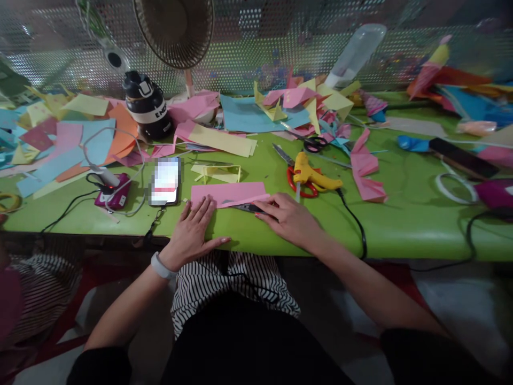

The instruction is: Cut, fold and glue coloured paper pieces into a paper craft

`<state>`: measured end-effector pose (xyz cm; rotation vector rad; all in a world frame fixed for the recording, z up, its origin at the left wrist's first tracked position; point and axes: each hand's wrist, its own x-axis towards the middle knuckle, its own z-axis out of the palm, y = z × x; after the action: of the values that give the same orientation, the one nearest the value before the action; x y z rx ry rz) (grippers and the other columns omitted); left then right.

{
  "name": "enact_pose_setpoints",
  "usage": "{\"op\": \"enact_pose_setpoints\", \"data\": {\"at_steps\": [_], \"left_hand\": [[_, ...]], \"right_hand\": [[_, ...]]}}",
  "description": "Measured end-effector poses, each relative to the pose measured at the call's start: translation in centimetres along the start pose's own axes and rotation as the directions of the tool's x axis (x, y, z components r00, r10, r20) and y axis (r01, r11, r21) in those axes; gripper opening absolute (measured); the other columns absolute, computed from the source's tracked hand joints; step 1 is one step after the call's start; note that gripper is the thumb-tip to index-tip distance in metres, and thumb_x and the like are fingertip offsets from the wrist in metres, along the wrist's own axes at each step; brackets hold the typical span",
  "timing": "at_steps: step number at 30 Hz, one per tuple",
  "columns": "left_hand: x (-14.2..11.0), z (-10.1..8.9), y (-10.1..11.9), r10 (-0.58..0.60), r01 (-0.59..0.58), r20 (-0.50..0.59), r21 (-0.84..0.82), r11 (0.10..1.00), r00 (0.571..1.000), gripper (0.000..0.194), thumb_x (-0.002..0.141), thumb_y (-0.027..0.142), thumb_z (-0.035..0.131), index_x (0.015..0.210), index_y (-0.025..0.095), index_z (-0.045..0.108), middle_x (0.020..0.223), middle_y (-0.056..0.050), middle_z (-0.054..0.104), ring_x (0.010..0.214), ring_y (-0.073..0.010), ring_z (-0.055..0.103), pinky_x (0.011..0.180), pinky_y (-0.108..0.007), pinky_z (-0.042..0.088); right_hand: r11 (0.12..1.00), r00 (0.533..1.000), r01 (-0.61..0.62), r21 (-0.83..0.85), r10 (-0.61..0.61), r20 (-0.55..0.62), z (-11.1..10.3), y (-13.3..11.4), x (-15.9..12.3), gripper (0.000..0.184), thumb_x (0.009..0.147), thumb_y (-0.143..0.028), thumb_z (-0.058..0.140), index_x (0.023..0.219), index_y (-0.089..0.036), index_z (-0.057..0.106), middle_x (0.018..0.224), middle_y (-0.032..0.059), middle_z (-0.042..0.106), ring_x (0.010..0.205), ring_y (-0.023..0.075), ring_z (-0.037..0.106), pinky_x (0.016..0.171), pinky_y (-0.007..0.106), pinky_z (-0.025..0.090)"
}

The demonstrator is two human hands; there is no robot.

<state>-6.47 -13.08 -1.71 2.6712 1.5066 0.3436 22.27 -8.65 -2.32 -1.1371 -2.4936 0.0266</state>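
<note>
A strip of pink paper [236,192] lies on the green table in front of me, its near edge slightly raised. My left hand [196,219] rests flat on the paper's left end, fingers spread and thumb pointing right. At the near right edge my right hand [286,216] grips what looks like a utility knife [246,207], dark with a bit of red. The knife's narrow front end points left along the paper's near edge, partly under it. My right fingers hide much of its handle.
Right of the paper lie a yellow glue gun [308,174] with a black cord and red-handled scissors [290,174]. A phone [164,182] and a purple power box [116,195] are at left. Behind stand a black bottle [146,107], a fan [176,27] and coloured paper sheets [244,112].
</note>
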Motion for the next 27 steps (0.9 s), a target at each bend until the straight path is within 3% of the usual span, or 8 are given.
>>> {"op": "enact_pose_setpoints", "data": {"at_steps": [7, 13, 20, 27], "left_hand": [[-0.2, 0.7, -0.2, 0.027, -0.027, -0.035, 0.01, 1.0, 0.999, 0.102, 0.088, 0.076, 0.042, 0.161, 0.019, -0.001, 0.163, -0.015, 0.028, 0.15, -0.031, 0.028, 0.124, -0.051, 0.016], [-0.2, 0.6, -0.1, 0.015, -0.015, -0.037, 0.011, 1.0, 0.999, 0.103, 0.086, 0.078, 0.043, 0.16, 0.02, 0.0, 0.163, -0.014, 0.03, 0.15, -0.0308, 0.028, 0.124, -0.051, 0.017], [-0.1, 0.3, 0.1, -0.008, 0.008, -0.014, -0.011, 1.0, 1.0, 0.108, 0.085, 0.081, 0.042, 0.16, 0.016, 0.0, 0.162, -0.017, 0.029, 0.15, -0.031, 0.028, 0.124, -0.05, 0.017], [-0.1, -0.2, -0.1, 0.003, -0.003, 0.004, -0.032, 0.999, 1.0, 0.103, 0.087, 0.079, 0.04, 0.16, 0.017, 0.002, 0.163, -0.015, 0.028, 0.15, -0.0293, 0.028, 0.125, -0.049, 0.016]], "right_hand": [[1.0, 0.999, 0.017, -0.022, -0.016, 0.03, 0.5, -1.3, 1.0, 0.035, 0.1, -0.032, 0.051, 0.127, -0.018, 0.069, 0.098, 0.0125, 0.064, 0.092, 0.0236, 0.059, 0.075, 0.036, 0.054], [0.998, 0.998, 0.06, -0.007, -0.06, 0.028, 0.6, -1.0, 0.6, 0.036, 0.1, -0.034, 0.052, 0.127, -0.017, 0.068, 0.1, 0.013, 0.064, 0.096, 0.0242, 0.058, 0.083, 0.038, 0.054], [0.999, 0.998, 0.031, -0.03, -0.03, 0.058, 1.0, -1.7, 1.4, 0.037, 0.101, -0.034, 0.048, 0.129, -0.018, 0.067, 0.099, 0.0127, 0.063, 0.094, 0.0244, 0.057, 0.072, 0.034, 0.051], [0.999, 0.996, 0.044, -0.022, -0.043, 0.072, 0.7, -1.7, 1.2, 0.036, 0.101, -0.034, 0.05, 0.128, -0.018, 0.068, 0.103, 0.0132, 0.063, 0.097, 0.0252, 0.057, 0.071, 0.034, 0.051]]}}
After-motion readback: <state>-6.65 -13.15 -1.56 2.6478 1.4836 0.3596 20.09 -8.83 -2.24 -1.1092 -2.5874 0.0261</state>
